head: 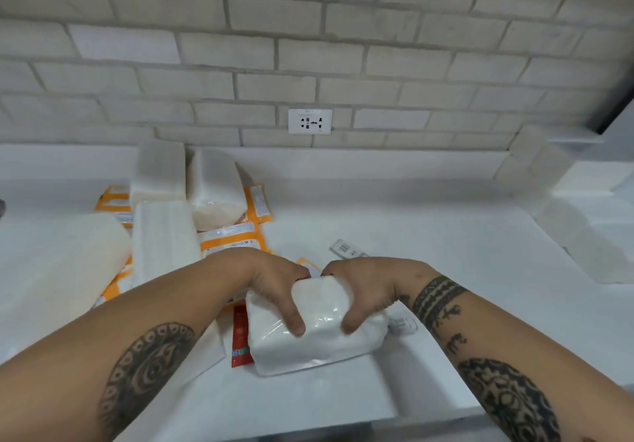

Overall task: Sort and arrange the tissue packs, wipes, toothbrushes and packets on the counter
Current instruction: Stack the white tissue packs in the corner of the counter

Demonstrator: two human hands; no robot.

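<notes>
Both hands, left (pixel 274 287) & right (pixel 368 290), reach fwd, thumbs down, grip closed round tissue pack (pixel 319 335).

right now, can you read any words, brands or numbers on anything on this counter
Nothing is legible.
Orange wipes packs: print too blurred.
Red packet: coloured marks, unreadable.
Grey card label: barcode-like lines, too small.
Held tissue pack: no print visible.
Wall socket: no readable marking.
</notes>
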